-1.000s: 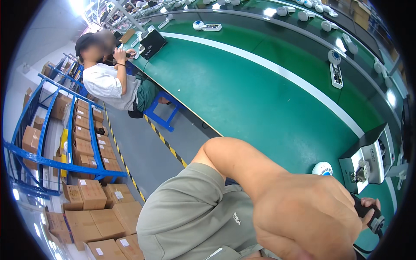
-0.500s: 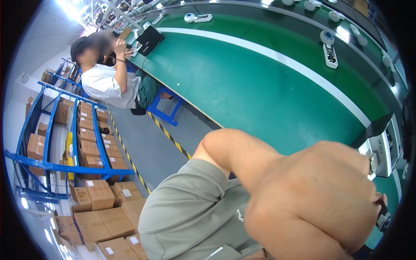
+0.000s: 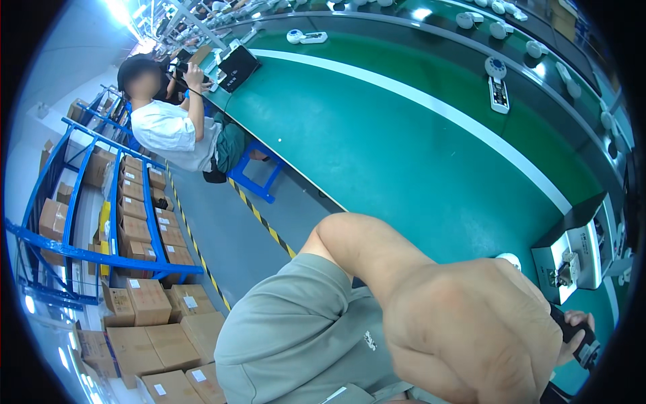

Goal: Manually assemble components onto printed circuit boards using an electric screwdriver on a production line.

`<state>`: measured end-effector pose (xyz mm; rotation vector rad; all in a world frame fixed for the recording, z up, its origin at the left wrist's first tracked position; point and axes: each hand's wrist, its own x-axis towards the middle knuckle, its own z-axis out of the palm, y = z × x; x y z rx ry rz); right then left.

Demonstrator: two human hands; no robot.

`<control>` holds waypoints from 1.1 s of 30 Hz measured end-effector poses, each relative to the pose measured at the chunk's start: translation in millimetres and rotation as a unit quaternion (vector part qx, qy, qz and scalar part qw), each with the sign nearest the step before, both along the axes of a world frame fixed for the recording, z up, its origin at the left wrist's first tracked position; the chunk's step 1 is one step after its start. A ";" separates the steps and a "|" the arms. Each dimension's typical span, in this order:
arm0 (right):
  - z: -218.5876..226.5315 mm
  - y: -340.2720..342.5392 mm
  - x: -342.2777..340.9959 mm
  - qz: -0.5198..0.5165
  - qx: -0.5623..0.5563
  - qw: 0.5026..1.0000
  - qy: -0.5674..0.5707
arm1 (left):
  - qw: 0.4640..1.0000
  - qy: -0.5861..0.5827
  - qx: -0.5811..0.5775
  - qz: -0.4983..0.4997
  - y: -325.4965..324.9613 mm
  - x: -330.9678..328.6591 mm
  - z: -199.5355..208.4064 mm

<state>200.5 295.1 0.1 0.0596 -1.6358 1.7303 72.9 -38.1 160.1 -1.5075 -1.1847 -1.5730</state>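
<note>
My left hand [image 3: 471, 330] is large and close, its back toward me. Its fingers are hidden, so what it may hold cannot be seen. Just beyond its knuckles peeks the rounded edge of a white thing [image 3: 509, 259]. At the lower right, my right hand [image 3: 577, 328] has its fingers wrapped round a black hand-held tool [image 3: 587, 353], partly covered by the left hand; its exact kind is unclear. Beyond both hands stands an open-fronted black and silver box [image 3: 587, 252] with a small metal fixture [image 3: 565, 271] on it.
White fan-like handheld devices [image 3: 498, 84] lie along the green conveyor [image 3: 404, 50] past the teal worktop [image 3: 377, 148]. At left, a co-worker [image 3: 168, 128] sits by a black box [image 3: 237, 66] and a blue stool [image 3: 259, 172]. Blue shelving [image 3: 101, 256] and cartons [image 3: 155, 347] stand behind.
My left hand has shifted down and slightly left, uncovering more of the silver box, the right hand with its black tool, and the white edge. Devices on the conveyor have shifted left.
</note>
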 end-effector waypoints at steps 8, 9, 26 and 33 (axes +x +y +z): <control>10.8 -8.8 -4.6 0.022 -0.003 1.000 0.005 | 0.999 -0.045 -0.007 0.020 -2.5 -3.0 2.3; 10.5 -10.9 -6.5 0.017 0.001 1.000 0.016 | 0.999 -0.052 -0.007 0.010 5.0 11.1 -3.0; 80.6 -34.6 -20.7 0.032 0.034 0.997 0.064 | 0.934 0.060 -0.347 -0.064 75.7 -52.7 -121.9; 107.9 -33.5 -65.1 0.106 0.096 0.982 0.126 | 0.854 0.154 -0.497 -0.017 74.4 -69.5 -158.9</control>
